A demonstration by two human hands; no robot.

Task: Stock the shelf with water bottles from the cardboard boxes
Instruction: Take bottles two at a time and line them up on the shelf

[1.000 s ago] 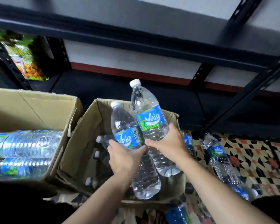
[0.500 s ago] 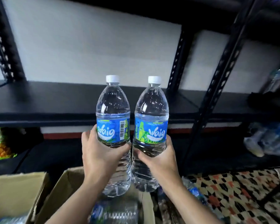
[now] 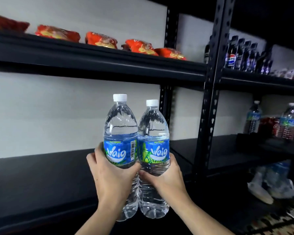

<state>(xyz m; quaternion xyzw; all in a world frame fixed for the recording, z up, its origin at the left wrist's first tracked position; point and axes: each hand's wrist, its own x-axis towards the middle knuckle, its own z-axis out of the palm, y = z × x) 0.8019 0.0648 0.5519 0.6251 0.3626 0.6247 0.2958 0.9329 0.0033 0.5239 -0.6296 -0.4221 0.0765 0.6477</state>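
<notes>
Two water bottles (image 3: 136, 150), pressed together, are being gripped tightly by left hand (image 3: 112, 177) and right hand (image 3: 166, 182); knocking the black shelf (image 3: 41, 175) edge risks dropping one.

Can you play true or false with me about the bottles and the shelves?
1. Each hand holds one water bottle. True: left hand holds the left bottle, right hand the right bottle.
2. The bottles have red caps. False: both are white.
3. The bottles are lying flat. False: they are upright, side by side.
4. Red snack packets lie on the upper shelf. True.
5. The bottles stand on the shelf. False: both are held in the air.
</notes>
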